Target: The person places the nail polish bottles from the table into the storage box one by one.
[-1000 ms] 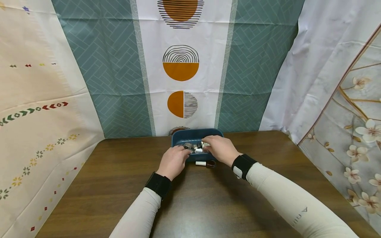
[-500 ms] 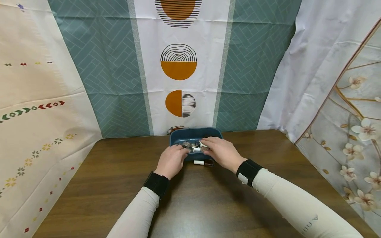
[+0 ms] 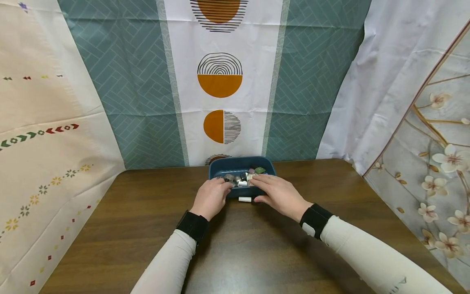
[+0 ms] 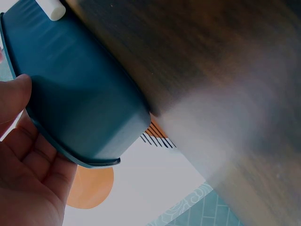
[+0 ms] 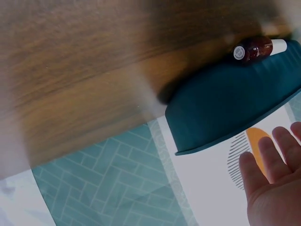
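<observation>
A dark blue tub (image 3: 240, 165) stands at the table's far edge with several small bottles (image 3: 242, 179) in it. My left hand (image 3: 220, 188) grips its near left rim, with the thumb against the outer wall (image 4: 80, 103). My right hand (image 3: 257, 189) hovers at the near right rim with its fingers (image 5: 270, 155) straight and nothing in them. A small dark red bottle (image 5: 256, 48) with a white cap (image 3: 244, 199) lies on the table against the tub's front wall, just under the right thumb. The left wrist view catches only that cap (image 4: 51, 9).
The brown wooden table (image 3: 235, 253) stretches toward me. Patterned curtains (image 3: 220, 81) hang close behind the tub and along both sides. A green piece (image 3: 260, 170) and a pink one lie at the tub's back.
My right hand has drawn back out of the tub toward me and now covers the red bottle's body on the table. The left hand stays on the rim.
</observation>
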The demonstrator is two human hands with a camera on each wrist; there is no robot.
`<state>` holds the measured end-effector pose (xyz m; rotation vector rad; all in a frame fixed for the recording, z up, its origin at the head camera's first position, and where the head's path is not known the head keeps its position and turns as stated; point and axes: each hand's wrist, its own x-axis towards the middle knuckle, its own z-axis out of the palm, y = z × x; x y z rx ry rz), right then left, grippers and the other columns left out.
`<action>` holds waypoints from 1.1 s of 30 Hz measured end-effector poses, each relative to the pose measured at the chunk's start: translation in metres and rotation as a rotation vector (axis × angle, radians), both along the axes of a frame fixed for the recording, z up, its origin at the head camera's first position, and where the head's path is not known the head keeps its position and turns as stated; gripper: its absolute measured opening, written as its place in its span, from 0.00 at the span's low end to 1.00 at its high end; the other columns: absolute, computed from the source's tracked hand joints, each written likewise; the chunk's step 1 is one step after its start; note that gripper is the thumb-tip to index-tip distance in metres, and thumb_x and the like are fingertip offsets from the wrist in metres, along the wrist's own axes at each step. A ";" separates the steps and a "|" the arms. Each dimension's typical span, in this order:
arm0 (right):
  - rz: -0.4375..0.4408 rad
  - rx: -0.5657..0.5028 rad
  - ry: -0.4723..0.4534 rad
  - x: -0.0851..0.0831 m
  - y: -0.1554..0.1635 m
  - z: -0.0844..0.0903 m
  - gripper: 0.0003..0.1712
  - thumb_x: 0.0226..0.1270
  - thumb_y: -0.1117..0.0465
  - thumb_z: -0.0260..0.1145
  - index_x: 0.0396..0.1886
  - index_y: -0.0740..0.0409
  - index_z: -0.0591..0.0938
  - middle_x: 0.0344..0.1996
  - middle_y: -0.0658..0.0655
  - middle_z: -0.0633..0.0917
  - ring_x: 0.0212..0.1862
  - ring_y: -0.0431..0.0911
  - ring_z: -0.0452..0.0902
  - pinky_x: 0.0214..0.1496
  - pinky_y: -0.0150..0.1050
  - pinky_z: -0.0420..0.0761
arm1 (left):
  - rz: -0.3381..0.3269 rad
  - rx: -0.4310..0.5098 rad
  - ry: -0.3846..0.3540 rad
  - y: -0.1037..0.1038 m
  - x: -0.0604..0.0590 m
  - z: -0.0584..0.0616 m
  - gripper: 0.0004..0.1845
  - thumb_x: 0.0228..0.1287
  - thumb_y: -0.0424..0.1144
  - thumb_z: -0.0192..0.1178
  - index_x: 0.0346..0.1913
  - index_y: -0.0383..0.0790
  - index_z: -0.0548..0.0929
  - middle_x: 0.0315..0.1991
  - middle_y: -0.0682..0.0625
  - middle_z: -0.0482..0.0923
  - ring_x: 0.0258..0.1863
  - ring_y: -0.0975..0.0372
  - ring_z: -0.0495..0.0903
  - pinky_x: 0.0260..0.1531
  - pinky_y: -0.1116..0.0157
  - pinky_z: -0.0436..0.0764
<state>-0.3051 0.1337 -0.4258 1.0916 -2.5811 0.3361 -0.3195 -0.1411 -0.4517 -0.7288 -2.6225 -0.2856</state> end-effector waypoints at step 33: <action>0.028 0.014 0.005 0.025 0.009 -0.012 0.37 0.71 0.48 0.81 0.75 0.56 0.83 0.73 0.56 0.83 0.74 0.51 0.79 0.72 0.53 0.81 | -0.004 0.009 -0.005 0.001 0.001 -0.001 0.08 0.76 0.35 0.73 0.52 0.44 0.95 0.38 0.50 0.88 0.41 0.54 0.87 0.50 0.54 0.86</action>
